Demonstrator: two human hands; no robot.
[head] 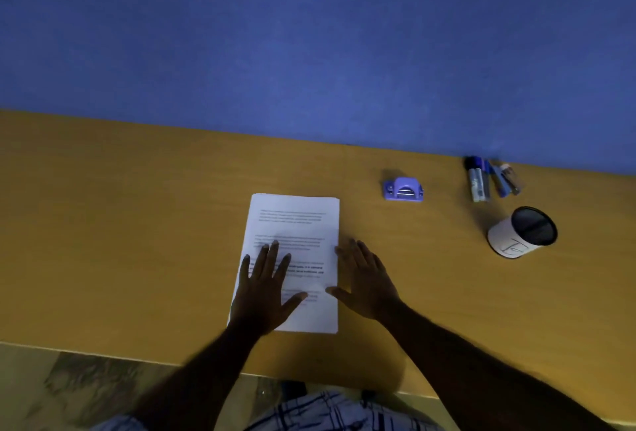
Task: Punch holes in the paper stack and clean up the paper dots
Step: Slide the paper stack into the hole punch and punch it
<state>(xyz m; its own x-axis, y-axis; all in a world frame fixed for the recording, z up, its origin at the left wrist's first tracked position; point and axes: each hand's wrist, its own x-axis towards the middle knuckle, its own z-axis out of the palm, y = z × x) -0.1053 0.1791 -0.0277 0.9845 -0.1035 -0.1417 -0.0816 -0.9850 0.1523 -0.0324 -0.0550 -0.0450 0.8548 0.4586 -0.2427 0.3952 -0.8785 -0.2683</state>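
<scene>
Paper stack (296, 224) under left hand (263, 293), right hand (366, 282) at its edge; both grips wide.

In the right of the frame, a cluster of blue and grey marker pens (490, 179) lies on the orange-brown wooden desk (120, 224) against the blue wall (309, 35), with a black mesh cup wrapped in white paper (509, 241) standing just below them.

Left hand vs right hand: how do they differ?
The left hand lies flat on the paper stack; the right hand rests on the table at the stack's right edge, thumb tip over the sheet. The left hand's fingers spread wider than the right hand's. Both open, palms down.
</scene>
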